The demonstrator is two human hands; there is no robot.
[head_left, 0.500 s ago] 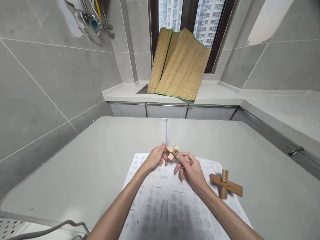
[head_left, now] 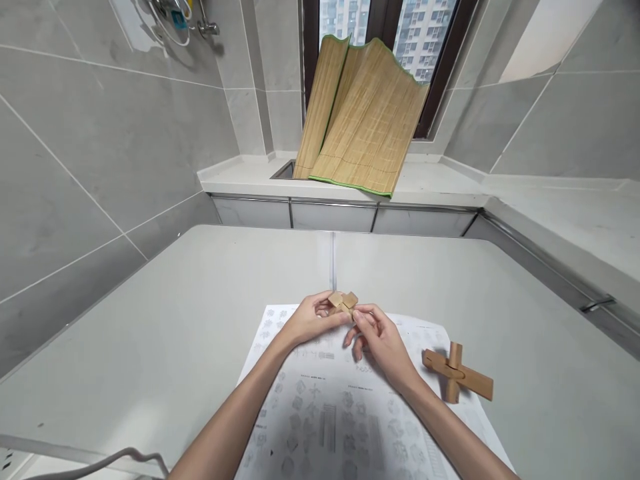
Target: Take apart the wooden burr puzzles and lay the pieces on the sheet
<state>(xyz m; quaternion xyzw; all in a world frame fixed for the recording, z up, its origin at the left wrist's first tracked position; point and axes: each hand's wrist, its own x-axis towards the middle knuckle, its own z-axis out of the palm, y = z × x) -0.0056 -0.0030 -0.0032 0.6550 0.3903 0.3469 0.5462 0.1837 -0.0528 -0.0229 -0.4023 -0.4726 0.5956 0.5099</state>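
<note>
A small light wooden block puzzle point(head_left: 343, 301) is held just above a printed instruction sheet point(head_left: 330, 413). My left hand point(head_left: 313, 320) grips it from the left with thumb and fingers. Fingertips of my right hand point(head_left: 377, 341) pinch it from the right. To the right, a larger brown wooden cross puzzle point(head_left: 456, 375) lies on the sheet's edge, untouched.
The sheet lies on a pale grey table point(head_left: 175, 320) with a seam down its middle. Behind it runs a white counter point(head_left: 430, 183) with a bamboo mat point(head_left: 363, 120) leaning against the window. Grey tiled walls close in left and right. A white cable point(head_left: 100, 463) crosses the bottom left.
The small puzzle has been turned in my fingers, so the dark mark on its face no longer shows. Both hands sit slightly lower and closer together.
</note>
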